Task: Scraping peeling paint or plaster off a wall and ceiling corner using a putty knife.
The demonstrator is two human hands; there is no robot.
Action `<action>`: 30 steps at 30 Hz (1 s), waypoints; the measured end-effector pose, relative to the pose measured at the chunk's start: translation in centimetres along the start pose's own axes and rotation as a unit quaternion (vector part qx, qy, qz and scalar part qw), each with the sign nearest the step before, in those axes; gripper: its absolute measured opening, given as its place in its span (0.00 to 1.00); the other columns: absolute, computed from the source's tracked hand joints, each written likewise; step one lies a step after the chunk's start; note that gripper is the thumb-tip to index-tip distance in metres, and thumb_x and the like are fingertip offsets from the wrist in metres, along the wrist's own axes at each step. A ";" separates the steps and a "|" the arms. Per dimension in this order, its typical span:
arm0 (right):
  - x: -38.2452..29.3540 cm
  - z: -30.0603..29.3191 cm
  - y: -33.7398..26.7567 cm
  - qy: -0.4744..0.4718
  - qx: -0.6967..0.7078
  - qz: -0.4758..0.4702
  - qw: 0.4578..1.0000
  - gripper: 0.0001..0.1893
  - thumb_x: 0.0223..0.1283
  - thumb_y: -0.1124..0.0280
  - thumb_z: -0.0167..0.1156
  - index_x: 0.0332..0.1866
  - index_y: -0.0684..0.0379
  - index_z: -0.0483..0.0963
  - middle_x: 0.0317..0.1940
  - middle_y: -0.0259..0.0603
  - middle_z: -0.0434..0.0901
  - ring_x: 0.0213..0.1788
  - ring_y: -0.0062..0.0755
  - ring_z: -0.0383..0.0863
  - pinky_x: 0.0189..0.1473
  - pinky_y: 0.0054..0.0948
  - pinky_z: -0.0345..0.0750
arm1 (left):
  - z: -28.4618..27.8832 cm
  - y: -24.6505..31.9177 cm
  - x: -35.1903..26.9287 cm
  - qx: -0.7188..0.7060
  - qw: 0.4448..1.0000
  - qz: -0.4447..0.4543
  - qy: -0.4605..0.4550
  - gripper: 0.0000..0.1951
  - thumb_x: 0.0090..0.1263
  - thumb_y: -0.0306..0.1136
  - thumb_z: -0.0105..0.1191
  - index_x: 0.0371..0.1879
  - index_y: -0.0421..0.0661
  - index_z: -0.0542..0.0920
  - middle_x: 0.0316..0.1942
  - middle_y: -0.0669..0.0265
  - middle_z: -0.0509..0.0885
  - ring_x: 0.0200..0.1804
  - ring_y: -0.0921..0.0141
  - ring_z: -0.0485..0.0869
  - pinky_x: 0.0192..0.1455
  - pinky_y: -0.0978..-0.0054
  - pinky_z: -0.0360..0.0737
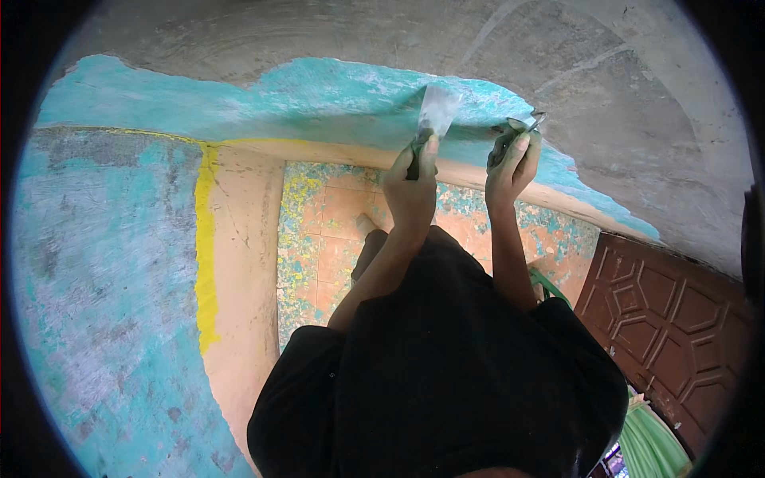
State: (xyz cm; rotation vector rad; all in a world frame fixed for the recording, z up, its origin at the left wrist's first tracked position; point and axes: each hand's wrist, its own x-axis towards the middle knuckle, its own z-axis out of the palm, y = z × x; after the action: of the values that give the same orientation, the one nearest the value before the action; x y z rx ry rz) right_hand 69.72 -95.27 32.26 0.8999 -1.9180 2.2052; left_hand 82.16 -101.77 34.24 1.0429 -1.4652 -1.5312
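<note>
My left hand (pixel 416 173) grips the dark handle of a putty knife (pixel 440 107), its broad metal blade up against the turquoise painted wall (pixel 334 89). To its right, my right hand (pixel 515 161) is closed around a small dark tool (pixel 534 122) with a metal edge; its exact kind cannot be told, as my fingers hide most of it. This tool is close to the ragged edge between the turquoise paint and the bare grey wall surface (pixel 574 77).
Paint flakes lie over the orange tiled floor (pixel 340 206). A second wall with patchy turquoise paint (pixel 107 269) stands at the left, edged by a yellow strip (pixel 206 269). At the right are a brown panelled door (pixel 663 316), part of a green chair (pixel 547 284) and a green curtain (pixel 651 436).
</note>
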 end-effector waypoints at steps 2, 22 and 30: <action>-0.2 0.3 -0.6 0.004 0.008 0.028 1.000 0.16 0.80 0.61 0.42 0.50 0.62 0.72 0.26 0.29 0.71 0.20 0.10 0.61 0.22 0.14 0.59 | -0.7 0.4 0.6 0.015 0.999 0.028 -0.007 0.13 0.73 0.34 0.60 0.48 0.38 0.85 0.23 0.71 0.76 0.26 0.81 0.71 0.28 0.79 0.69; 0.8 -2.2 -0.1 -0.024 -0.063 -0.067 0.996 0.13 0.77 0.68 0.46 0.48 0.67 0.75 0.35 0.37 0.71 0.26 0.18 0.67 0.28 0.21 0.66 | -1.5 0.1 1.9 -0.015 0.991 0.040 -0.126 0.11 0.78 0.35 0.50 0.39 0.38 0.76 0.20 0.69 0.72 0.24 0.78 0.69 0.27 0.75 0.68; 3.6 -2.7 -1.9 0.005 -0.060 -0.151 0.987 0.17 0.79 0.63 0.43 0.50 0.68 0.73 0.31 0.36 0.73 0.22 0.14 0.64 0.23 0.18 0.61 | -3.1 0.3 2.8 0.002 0.949 0.045 -0.312 0.12 0.82 0.36 0.43 0.48 0.39 0.73 0.30 0.67 0.78 0.30 0.79 0.75 0.32 0.80 0.73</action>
State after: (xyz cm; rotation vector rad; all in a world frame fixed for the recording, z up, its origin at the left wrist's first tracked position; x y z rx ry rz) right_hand 66.58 -93.42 35.54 1.0764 -1.7510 1.8992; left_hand 83.99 -105.56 34.40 0.4881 -1.9003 -1.8873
